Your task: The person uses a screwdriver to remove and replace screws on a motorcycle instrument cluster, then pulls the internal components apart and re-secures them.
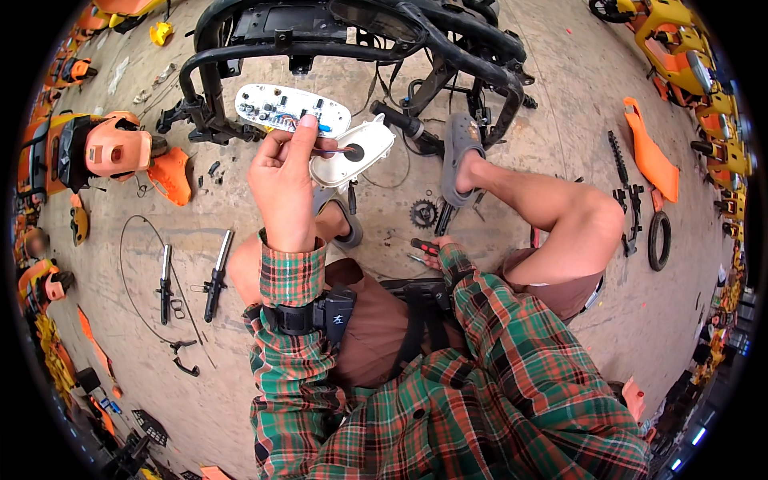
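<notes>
Up in front of me, my left hand is closed with its thumb at the edge of a white oval circuit board carrying small dark components and a blue connector. Thin wires run from beside its fingers to a round dark opening in a white plastic housing just right of the board. Low between my knees, my right hand grips a tool with a red-and-black handle; its exact kind is unclear, and the sleeve hides part of that hand.
A black tubular vehicle frame stands ahead. On the floor lie a toothed sprocket, two shock absorbers with a cable at left, and an orange panel and black tyre at right. Orange and yellow vehicles line both sides.
</notes>
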Demonstrator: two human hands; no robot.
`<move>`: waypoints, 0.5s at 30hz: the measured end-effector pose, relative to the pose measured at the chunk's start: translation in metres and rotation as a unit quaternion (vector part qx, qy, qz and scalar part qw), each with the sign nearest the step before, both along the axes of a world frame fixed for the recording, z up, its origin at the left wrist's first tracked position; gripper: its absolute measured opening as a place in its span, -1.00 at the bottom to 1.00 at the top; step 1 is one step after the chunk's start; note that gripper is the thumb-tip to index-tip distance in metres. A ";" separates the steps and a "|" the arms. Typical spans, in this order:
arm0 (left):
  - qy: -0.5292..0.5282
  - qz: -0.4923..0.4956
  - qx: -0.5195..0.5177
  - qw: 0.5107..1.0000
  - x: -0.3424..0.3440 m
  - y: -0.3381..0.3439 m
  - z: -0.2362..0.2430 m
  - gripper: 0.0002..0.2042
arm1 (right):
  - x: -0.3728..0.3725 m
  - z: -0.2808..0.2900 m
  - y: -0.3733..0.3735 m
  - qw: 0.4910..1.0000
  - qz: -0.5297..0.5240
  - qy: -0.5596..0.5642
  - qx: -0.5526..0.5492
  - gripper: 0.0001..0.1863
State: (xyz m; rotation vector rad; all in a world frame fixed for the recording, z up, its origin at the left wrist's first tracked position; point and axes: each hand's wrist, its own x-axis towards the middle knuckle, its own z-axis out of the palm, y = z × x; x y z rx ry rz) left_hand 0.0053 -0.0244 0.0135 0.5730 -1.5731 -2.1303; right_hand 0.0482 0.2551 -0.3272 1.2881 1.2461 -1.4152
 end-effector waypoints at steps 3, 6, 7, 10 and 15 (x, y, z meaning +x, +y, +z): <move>-0.007 0.000 -0.008 1.000 0.003 0.001 0.000 -0.81 | 0.002 0.012 -0.013 0.996 0.004 0.056 0.074 -0.75; -0.010 0.001 -0.011 1.000 0.005 0.001 0.001 -0.81 | 0.002 0.030 -0.020 0.994 0.025 0.083 0.062 -0.73; -0.011 -0.002 -0.010 1.000 0.005 0.001 0.001 -0.81 | -0.002 0.030 -0.025 0.995 0.033 0.056 0.080 -0.71; -0.021 -0.001 -0.023 1.000 0.005 0.005 0.005 -0.80 | -0.003 0.032 -0.025 0.996 0.019 0.050 0.068 -0.66; -0.030 -0.006 -0.053 0.998 0.006 0.006 0.007 -0.81 | -0.001 0.032 -0.016 0.996 -0.026 0.087 0.000 -0.65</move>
